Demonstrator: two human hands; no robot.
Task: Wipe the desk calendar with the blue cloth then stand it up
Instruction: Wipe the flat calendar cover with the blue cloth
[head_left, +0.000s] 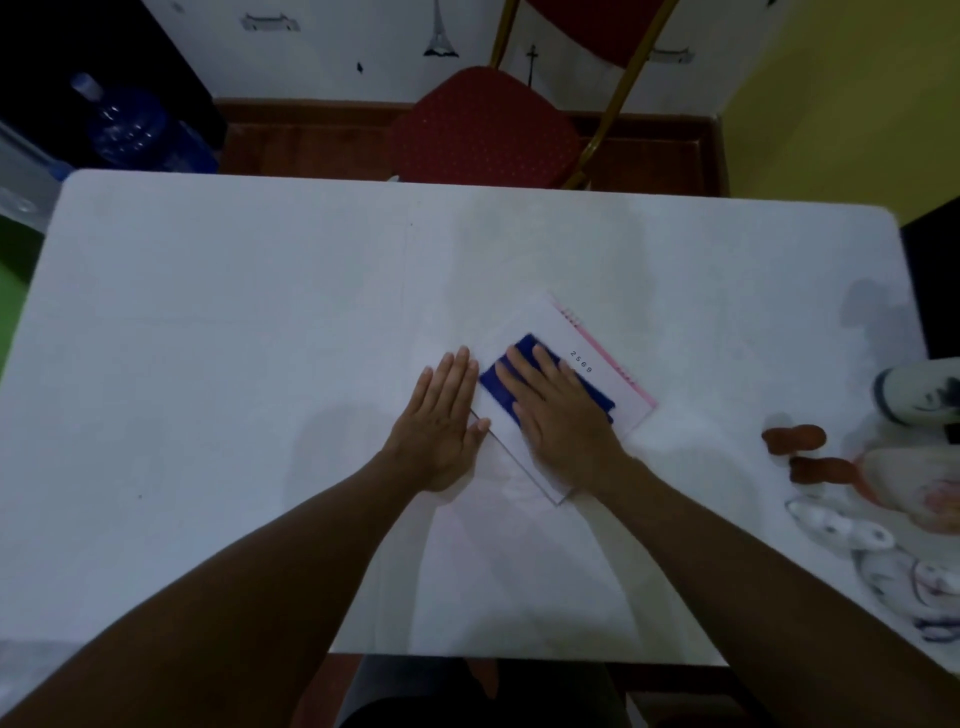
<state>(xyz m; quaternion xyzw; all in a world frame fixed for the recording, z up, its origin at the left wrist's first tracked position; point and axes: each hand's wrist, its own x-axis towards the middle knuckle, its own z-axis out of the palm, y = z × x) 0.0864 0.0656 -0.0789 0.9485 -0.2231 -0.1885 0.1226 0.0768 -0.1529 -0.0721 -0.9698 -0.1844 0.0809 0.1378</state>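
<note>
Head view: a white table (208, 364) fills most of the frame. Behind its far edge stands a red chair (485, 127) with a gold frame, and at the far left, off the table, a blue water bottle (127, 127) sits in the dark corner. On the right end of the table lies a cluster of things, blurred: two small brown pieces (795, 439), a white shoe (919, 392) at the edge, and some white ceramic-looking pieces (852, 535) nearer the person. All of these lie well apart from the hands, and nothing stands between the hands and the work.

The calendar (602, 364) lies flat near the table's middle, turned at an angle, its pink spiral edge away and to the right, with small digits printed near that edge. The cloth (501, 387) lies on top of the calendar, folded into a dark blue rectangle.

The right hand (558, 410) lies palm down on the cloth, fingers straight and together, pressing it flat against the page; it does not clench. The left hand (441, 421) is likewise flat and palm down, fingers extended, just beside the cloth, resting at the calendar's left edge with the thumb on the page, gripping nothing. Both bare forearms reach in from the bottom corners, converging toward the calendar.
</note>
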